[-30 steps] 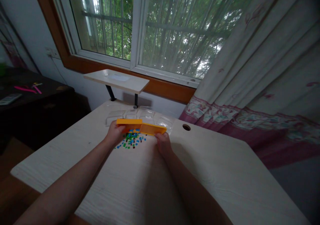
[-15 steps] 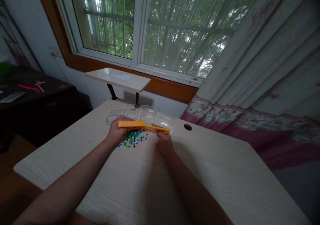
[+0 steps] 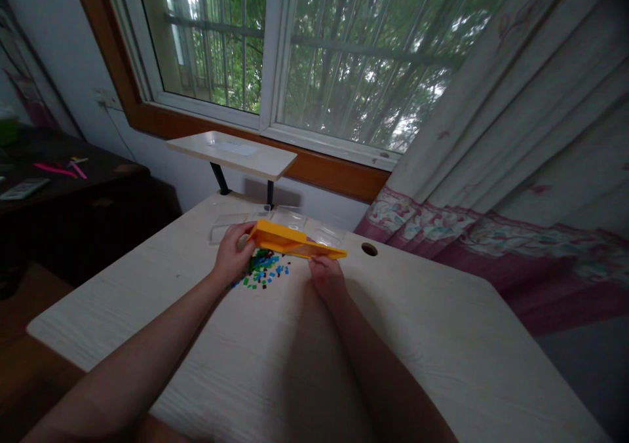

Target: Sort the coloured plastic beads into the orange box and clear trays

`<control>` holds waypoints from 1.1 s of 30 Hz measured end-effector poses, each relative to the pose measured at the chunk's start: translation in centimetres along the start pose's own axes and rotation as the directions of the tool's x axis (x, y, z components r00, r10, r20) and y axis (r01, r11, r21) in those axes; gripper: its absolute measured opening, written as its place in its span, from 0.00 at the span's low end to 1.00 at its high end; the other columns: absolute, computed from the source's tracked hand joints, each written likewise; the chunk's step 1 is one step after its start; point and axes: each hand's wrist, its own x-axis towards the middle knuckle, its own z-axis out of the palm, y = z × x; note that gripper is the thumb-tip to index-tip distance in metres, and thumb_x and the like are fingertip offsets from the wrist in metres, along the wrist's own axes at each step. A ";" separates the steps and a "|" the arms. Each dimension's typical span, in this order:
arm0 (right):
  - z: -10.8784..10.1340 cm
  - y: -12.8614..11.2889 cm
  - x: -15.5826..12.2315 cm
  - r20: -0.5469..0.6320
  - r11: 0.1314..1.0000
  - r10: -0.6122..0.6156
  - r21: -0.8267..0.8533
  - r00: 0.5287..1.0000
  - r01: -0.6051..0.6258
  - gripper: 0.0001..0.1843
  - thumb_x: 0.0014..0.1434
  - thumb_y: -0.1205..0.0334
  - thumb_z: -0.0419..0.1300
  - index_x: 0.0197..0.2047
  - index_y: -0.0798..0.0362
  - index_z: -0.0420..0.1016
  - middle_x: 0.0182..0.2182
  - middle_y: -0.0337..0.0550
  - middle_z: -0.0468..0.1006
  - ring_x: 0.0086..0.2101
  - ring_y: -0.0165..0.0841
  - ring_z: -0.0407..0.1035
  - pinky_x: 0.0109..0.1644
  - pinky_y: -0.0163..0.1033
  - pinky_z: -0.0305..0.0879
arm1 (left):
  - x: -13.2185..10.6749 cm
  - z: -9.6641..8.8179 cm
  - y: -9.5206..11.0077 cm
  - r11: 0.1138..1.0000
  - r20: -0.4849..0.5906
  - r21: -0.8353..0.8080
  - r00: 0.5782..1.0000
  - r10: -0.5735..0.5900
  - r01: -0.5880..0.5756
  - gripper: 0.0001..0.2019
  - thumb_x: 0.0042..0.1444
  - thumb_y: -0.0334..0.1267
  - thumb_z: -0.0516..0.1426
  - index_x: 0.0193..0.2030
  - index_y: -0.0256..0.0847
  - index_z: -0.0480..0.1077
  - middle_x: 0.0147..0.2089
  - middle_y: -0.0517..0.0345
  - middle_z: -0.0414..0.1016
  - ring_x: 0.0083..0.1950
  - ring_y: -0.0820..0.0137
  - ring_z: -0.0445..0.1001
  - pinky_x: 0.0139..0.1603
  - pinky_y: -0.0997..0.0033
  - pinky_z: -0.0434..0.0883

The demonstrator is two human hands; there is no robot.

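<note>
A long orange tray [image 3: 293,240] is held above the pale wooden table [image 3: 442,338], tilted with its left end higher. My left hand [image 3: 234,251] is closed on the tray's left end. At the tray's right end my right hand [image 3: 325,276] grips its lower edge. Beneath the tray lies a heap of small green, blue and dark pieces [image 3: 264,270] scattered on the table. Behind the tray stand several clear plastic containers [image 3: 289,219], partly hidden by it.
A round cable hole [image 3: 369,250] sits in the table right of the tray. A small raised shelf [image 3: 232,153] stands at the table's far edge under the window. A dark cabinet [image 3: 59,194] is at the left; a curtain [image 3: 515,168] hangs at the right.
The orange tray has gone from level to tilted, its left end lifted and the whole tray shifted slightly right. The camera view has drifted a little.
</note>
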 end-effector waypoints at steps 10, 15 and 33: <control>-0.4 -1.4 0.0 0.029 0.994 0.095 0.059 0.995 -0.097 0.12 0.53 0.57 0.63 0.42 0.46 0.75 0.49 0.41 0.79 0.48 0.36 0.74 0.45 0.41 0.76 | 0.2 -0.3 1.4 0.981 -0.032 -0.136 0.989 -0.144 0.138 0.12 0.60 0.45 0.57 0.39 0.38 0.75 0.37 0.55 0.75 0.40 0.66 0.72 0.42 0.71 0.67; 1.2 -2.8 -0.9 0.193 0.918 0.309 0.194 0.931 -0.345 0.15 0.62 0.49 0.58 0.46 0.49 0.74 0.46 0.46 0.81 0.40 0.38 0.78 0.41 0.43 0.77 | 1.0 -0.5 1.1 0.869 -0.061 -0.401 0.938 -0.341 0.290 0.15 0.57 0.50 0.59 0.36 0.38 0.72 0.32 0.58 0.72 0.33 0.70 0.69 0.32 0.76 0.65; 0.7 -2.8 -0.6 0.205 0.854 0.374 0.304 0.904 -0.422 0.26 0.67 0.41 0.47 0.43 0.53 0.77 0.38 0.50 0.83 0.39 0.37 0.79 0.44 0.45 0.75 | 5.3 -9.9 1.6 0.628 -0.316 -0.732 0.686 -0.656 0.263 0.07 0.52 0.35 0.60 0.34 0.37 0.66 0.29 0.65 0.69 0.25 0.80 0.64 0.20 0.83 0.59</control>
